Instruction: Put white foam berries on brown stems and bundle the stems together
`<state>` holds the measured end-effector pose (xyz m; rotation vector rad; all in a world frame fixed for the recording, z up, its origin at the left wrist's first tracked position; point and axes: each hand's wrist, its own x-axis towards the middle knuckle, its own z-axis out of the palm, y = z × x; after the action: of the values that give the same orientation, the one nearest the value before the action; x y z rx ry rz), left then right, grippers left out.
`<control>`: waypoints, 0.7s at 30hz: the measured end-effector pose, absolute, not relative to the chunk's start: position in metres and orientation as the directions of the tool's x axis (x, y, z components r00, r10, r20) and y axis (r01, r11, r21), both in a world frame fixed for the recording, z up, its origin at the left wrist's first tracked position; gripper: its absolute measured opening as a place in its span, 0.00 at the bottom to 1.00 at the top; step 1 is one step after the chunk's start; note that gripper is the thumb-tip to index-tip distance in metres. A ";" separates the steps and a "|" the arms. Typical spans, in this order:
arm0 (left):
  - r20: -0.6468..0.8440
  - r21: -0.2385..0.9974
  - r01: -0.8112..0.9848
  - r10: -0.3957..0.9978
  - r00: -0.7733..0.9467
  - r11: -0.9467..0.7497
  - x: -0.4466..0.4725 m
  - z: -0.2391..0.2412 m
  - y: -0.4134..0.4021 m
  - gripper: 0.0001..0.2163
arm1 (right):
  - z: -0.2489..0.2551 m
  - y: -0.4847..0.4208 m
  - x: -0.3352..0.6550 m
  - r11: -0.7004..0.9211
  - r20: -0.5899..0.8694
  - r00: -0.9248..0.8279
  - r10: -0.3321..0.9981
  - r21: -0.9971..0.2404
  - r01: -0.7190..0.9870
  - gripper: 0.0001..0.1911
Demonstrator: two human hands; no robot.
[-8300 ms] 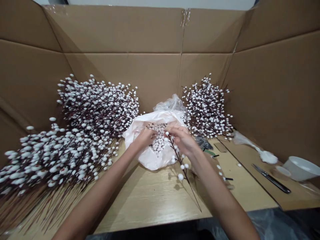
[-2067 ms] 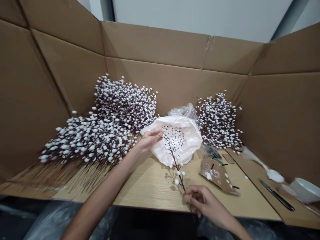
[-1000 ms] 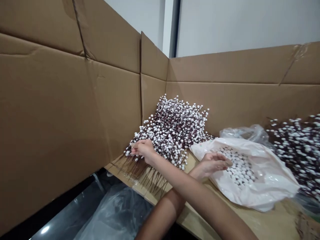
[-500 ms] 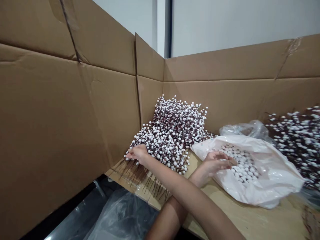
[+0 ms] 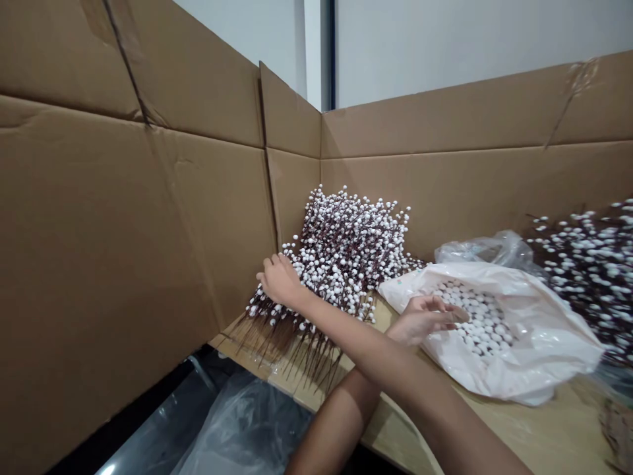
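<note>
My arms are crossed. My right hand [image 5: 279,280] reaches over to the left and rests on a pile of dark branches with white berries [image 5: 346,244]. Its fingers bend down among the branches, so I cannot see whether it holds one. My left hand [image 5: 422,318] is at the near rim of a pale plastic bag [image 5: 524,369] full of loose white beads [image 5: 472,316]. Its fingertips are pinched together over the beads, and what they hold is too small to make out.
Tall cardboard walls [image 5: 123,231] enclose the wooden table [image 5: 494,429] on the left and at the back. A second bunch of berry branches [image 5: 588,264] lies at the right. A clear plastic bag [image 5: 484,247] sits behind the pale one. Plastic sheeting [image 5: 237,429] hangs below the table's edge.
My right hand has moved up from the bare stem ends onto the berried part of the left pile. My left hand has stayed at the bag.
</note>
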<state>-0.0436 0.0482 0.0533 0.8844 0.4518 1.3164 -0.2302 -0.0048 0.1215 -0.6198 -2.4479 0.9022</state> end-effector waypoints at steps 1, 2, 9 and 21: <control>0.181 0.775 -0.632 0.956 0.231 0.006 -0.043 0.053 0.050 0.21 | 0.121 0.001 -0.232 0.739 0.271 -0.807 0.524 -0.617 0.272 0.27; 0.174 0.780 -0.626 0.958 0.227 0.007 -0.043 0.053 0.052 0.21 | 0.120 0.008 -0.233 0.777 0.263 -0.820 0.508 -0.552 0.303 0.29; 0.184 0.791 -0.611 0.959 0.214 -0.015 -0.041 0.044 0.063 0.23 | 0.097 0.035 -0.237 0.819 0.108 -0.842 0.528 -0.329 0.471 0.37; 0.155 0.843 -0.537 0.959 0.239 -0.002 -0.046 0.048 0.058 0.15 | 0.133 0.032 -0.200 0.958 0.337 -0.906 0.255 -0.213 0.191 0.32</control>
<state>-0.0460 0.0577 0.0484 0.9641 0.5584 1.2781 -0.1995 0.0324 0.1325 -0.3238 -2.7419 0.2474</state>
